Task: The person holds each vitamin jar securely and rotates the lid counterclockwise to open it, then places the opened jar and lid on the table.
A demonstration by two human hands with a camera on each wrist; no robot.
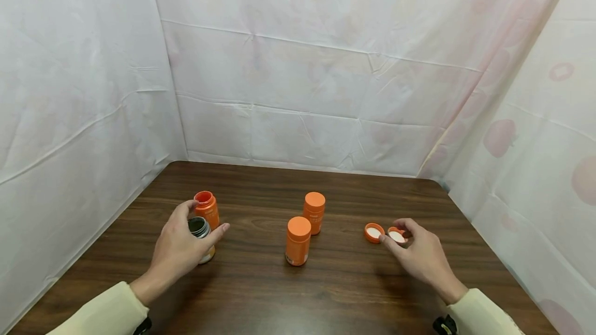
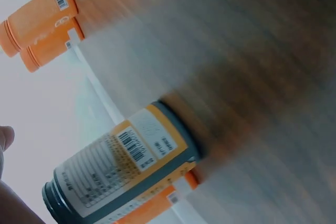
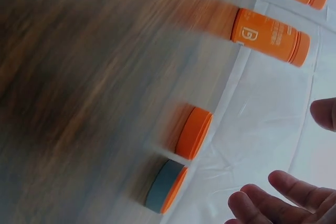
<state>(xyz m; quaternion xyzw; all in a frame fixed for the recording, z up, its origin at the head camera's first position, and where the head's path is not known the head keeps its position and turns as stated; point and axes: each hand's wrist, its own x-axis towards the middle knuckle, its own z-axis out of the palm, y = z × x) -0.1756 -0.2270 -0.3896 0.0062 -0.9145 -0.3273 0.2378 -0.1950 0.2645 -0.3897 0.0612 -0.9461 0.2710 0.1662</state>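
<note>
My left hand [image 1: 174, 247] is spread around an uncapped dark-grey bottle [image 1: 199, 225], thumb and fingers apart. In the left wrist view this bottle [image 2: 123, 166] stands upright with a yellow, white and grey label; the visible digit lies clear of it. Just behind it stands an uncapped orange bottle [image 1: 208, 212]. Over on the right, my right hand [image 1: 423, 252] hovers with parted fingers at two upturned, white-lined lids. One lid [image 3: 194, 132] is orange; the other [image 3: 164, 184] has a grey side and an orange rim. The right wrist view shows the fingertips away from both lids.
Two capped orange bottles stand mid-table, one nearer [image 1: 298, 242] and one slightly behind it [image 1: 314, 211]. The dark wood-grain table [image 1: 261, 293] is bordered by pale hanging sheets [image 1: 302, 76] at the back and both sides.
</note>
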